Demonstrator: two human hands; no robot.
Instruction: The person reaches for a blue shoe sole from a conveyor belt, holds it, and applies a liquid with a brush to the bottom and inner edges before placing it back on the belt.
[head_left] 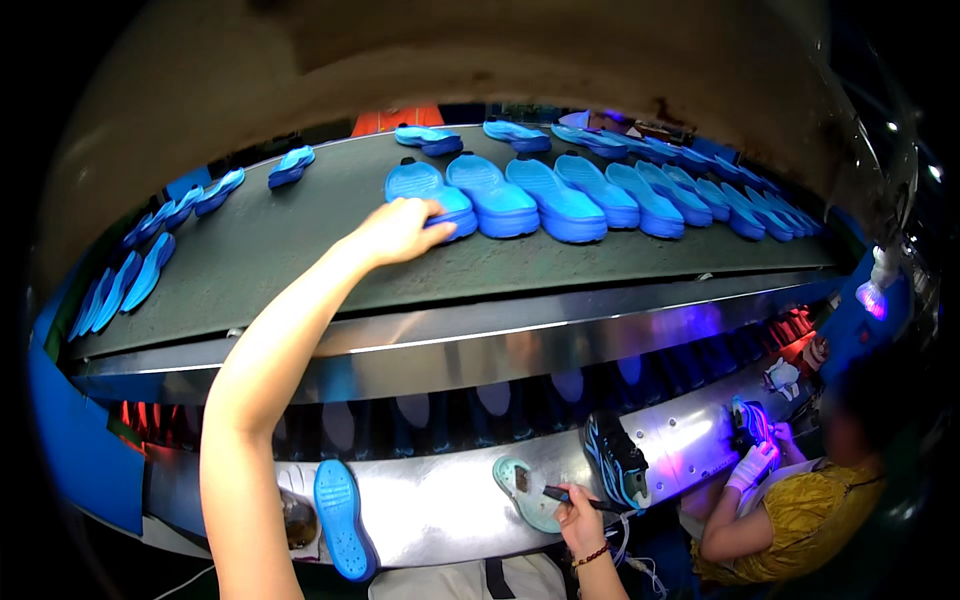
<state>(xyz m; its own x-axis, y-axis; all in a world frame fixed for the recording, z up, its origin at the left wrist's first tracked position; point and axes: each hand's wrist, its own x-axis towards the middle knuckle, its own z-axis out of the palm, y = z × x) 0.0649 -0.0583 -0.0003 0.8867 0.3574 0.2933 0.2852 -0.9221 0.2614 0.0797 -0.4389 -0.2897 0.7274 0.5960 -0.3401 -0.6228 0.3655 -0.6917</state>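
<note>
My left hand (400,228) reaches up onto the grey conveyor belt (300,260) and rests on the near end of a blue shoe sole (430,195), the leftmost of a row of several blue soles (600,195). My right hand (578,515) is low at the front and grips a dark brush (580,497), next to a pale green sole (525,493) lying on the shiny metal shelf (440,500). A black shoe upper with blue stripes (615,458) sits just right of that hand.
More blue soles (130,280) lie at the belt's far left and along its back edge (510,133). Another blue sole (343,520) lies on the shelf at left. A person in yellow (790,520) with a white glove (752,465) works at the right, under a purple light (872,298).
</note>
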